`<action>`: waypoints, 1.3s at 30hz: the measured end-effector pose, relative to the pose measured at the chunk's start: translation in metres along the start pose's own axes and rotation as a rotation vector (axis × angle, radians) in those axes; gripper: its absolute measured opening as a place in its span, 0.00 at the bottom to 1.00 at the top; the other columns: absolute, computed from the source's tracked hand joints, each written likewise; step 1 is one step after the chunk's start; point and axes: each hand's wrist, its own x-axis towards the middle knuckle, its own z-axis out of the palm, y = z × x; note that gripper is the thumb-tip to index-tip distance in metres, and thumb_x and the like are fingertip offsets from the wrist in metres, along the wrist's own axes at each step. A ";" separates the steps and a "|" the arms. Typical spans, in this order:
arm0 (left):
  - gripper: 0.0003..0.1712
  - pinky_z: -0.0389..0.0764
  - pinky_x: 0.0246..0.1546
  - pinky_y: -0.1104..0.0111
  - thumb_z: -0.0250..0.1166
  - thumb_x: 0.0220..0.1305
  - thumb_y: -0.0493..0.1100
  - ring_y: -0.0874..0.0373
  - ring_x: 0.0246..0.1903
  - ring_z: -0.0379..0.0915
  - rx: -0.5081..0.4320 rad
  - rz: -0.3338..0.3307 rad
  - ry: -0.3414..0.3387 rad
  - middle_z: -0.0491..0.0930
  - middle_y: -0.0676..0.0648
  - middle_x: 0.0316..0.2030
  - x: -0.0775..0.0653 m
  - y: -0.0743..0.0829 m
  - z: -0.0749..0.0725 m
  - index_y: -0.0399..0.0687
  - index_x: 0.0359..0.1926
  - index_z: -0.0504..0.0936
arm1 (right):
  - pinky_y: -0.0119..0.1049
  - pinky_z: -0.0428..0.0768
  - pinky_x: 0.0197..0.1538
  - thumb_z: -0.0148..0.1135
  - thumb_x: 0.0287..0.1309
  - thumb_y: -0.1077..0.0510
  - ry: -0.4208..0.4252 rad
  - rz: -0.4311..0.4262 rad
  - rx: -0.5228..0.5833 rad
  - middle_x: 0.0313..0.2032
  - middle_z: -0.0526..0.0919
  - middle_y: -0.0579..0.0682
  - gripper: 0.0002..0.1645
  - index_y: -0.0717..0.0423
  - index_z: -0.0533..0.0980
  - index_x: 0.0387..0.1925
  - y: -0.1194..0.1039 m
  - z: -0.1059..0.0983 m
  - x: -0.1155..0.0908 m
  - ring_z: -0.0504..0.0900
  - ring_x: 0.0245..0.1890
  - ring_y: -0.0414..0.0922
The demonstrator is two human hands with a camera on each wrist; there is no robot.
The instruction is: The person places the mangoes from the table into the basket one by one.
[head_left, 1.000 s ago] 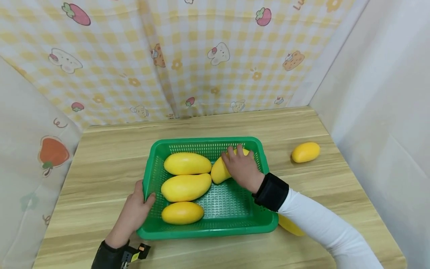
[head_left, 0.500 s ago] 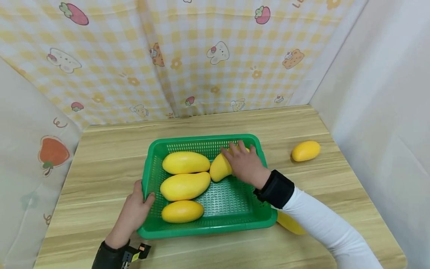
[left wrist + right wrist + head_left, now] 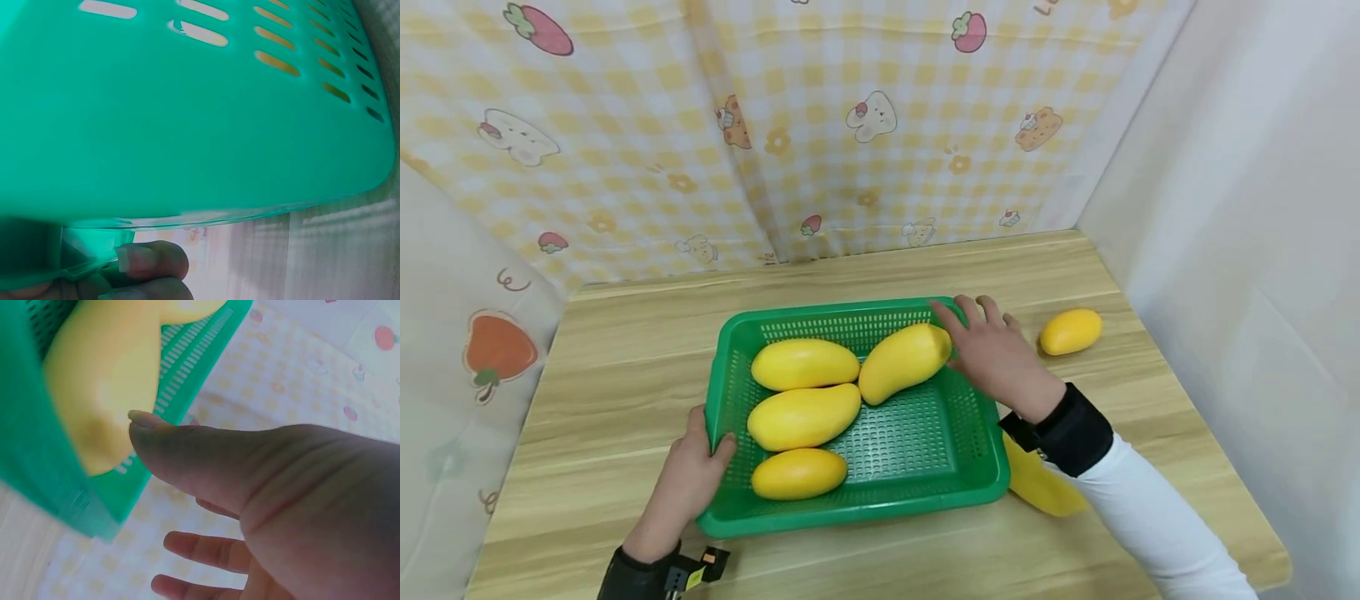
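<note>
On the wood-grain worktop (image 3: 640,350), a green plastic basket (image 3: 880,502) holds four oblong yellow mangoes (image 3: 803,418), three along its left edge, one near its far right corner. The left hand (image 3: 691,473) grips its left rim; the right hand (image 3: 1000,358) is spread wide, holding nothing. A white sleeve (image 3: 1157,517) partly hides another mango (image 3: 1039,483) outside.

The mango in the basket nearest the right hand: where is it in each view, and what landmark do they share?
Head: mango just right of and below center, left of the right hand.
Left wrist: not identifiable; yellow shows through upper slots, but I can't tell which mango.
Right wrist: upper left, the thumb tip overlapping its edge.
Landmark: green basket, in all three views.
</note>
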 end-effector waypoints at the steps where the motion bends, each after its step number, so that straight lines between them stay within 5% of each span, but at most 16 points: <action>1: 0.32 0.80 0.22 0.62 0.50 0.72 0.38 0.49 0.28 0.79 -0.001 0.000 -0.001 0.77 0.32 0.36 0.000 0.000 0.000 0.26 0.66 0.46 | 0.61 0.73 0.50 0.71 0.52 0.49 -0.004 0.003 0.007 0.64 0.62 0.64 0.50 0.55 0.56 0.71 0.003 0.000 -0.001 0.61 0.61 0.64; 14: 0.32 0.80 0.22 0.62 0.49 0.72 0.38 0.49 0.28 0.79 -0.019 0.005 -0.004 0.77 0.32 0.35 0.001 -0.002 0.002 0.26 0.66 0.45 | 0.61 0.74 0.46 0.66 0.59 0.54 -0.095 0.116 0.142 0.63 0.62 0.65 0.43 0.58 0.56 0.70 0.038 0.001 -0.021 0.60 0.61 0.65; 21: 0.32 0.80 0.23 0.62 0.49 0.72 0.39 0.49 0.28 0.79 -0.022 0.014 -0.002 0.77 0.31 0.36 0.001 -0.002 0.002 0.27 0.66 0.45 | 0.55 0.79 0.41 0.72 0.52 0.57 -0.099 0.061 0.122 0.57 0.68 0.65 0.44 0.62 0.62 0.66 0.043 0.010 -0.039 0.67 0.54 0.64; 25: 0.31 0.80 0.22 0.62 0.49 0.72 0.38 0.49 0.27 0.79 -0.025 0.011 0.006 0.77 0.31 0.36 -0.001 -0.002 0.001 0.28 0.66 0.46 | 0.48 0.79 0.43 0.71 0.53 0.58 -0.175 0.057 0.181 0.49 0.71 0.62 0.39 0.66 0.64 0.64 0.046 0.023 -0.049 0.71 0.46 0.58; 31: 0.31 0.81 0.22 0.62 0.49 0.71 0.38 0.49 0.27 0.80 -0.040 0.005 -0.007 0.77 0.30 0.38 0.000 -0.001 0.001 0.29 0.67 0.46 | 0.44 0.78 0.41 0.70 0.55 0.53 -0.283 0.079 0.271 0.44 0.71 0.58 0.37 0.68 0.67 0.60 0.047 0.042 -0.073 0.73 0.41 0.52; 39: 0.31 0.81 0.23 0.62 0.49 0.71 0.38 0.49 0.28 0.80 -0.037 -0.006 -0.006 0.77 0.30 0.38 0.000 -0.003 0.002 0.30 0.67 0.45 | 0.44 0.77 0.40 0.69 0.53 0.45 -0.353 0.107 0.316 0.47 0.68 0.56 0.46 0.65 0.62 0.65 0.039 0.047 -0.090 0.70 0.43 0.54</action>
